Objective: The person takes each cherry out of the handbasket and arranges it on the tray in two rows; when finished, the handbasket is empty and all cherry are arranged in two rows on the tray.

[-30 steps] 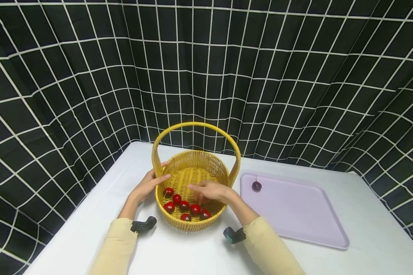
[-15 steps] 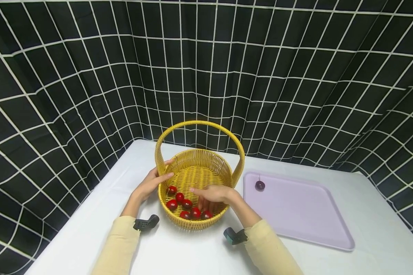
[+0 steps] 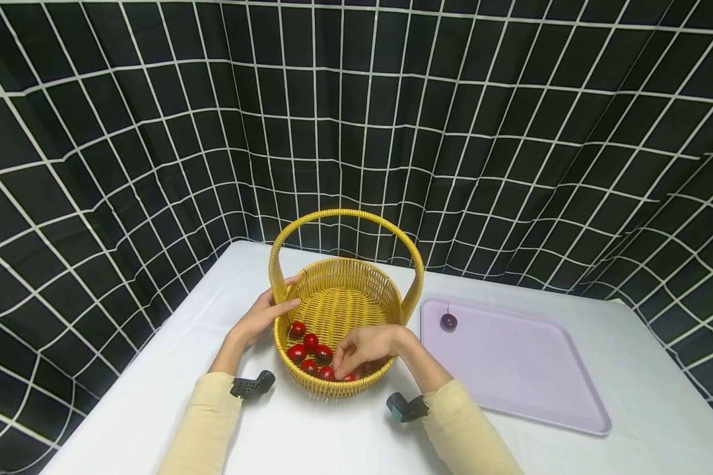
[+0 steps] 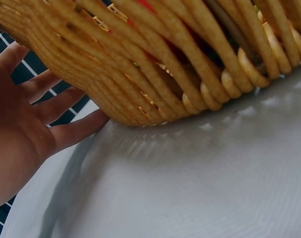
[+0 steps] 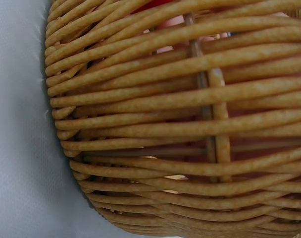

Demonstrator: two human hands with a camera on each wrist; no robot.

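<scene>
A yellow woven basket (image 3: 347,260) with a tall arched handle stands on the table, several dark-red cherries (image 3: 296,353) gathered along its near left inside. My left hand (image 3: 261,320) holds the basket's left wall, thumb over the rim and fingers spread along the outside. In the left wrist view, the left hand's fingers (image 4: 76,131) reach behind the weave. My right hand (image 3: 365,346) is down inside the basket, thumb and fingertips close together right beside the front cherries. I cannot tell whether it pinches a cherry or a stem. The basket wall hides most of this hand in the right wrist view.
A pale purple tray (image 3: 523,369) lies to the right of the basket, with one dark cherry (image 3: 448,322), stem up, near its far left corner. A white cloth (image 3: 315,435) covers the table. Black curtain (image 3: 368,132) with white grid lines stands behind and at both sides.
My right hand has lowered towards the basket's near side, and its thumb and fingers have drawn together. The front cherries have shifted left and towards me. The left hand stays on the basket.
</scene>
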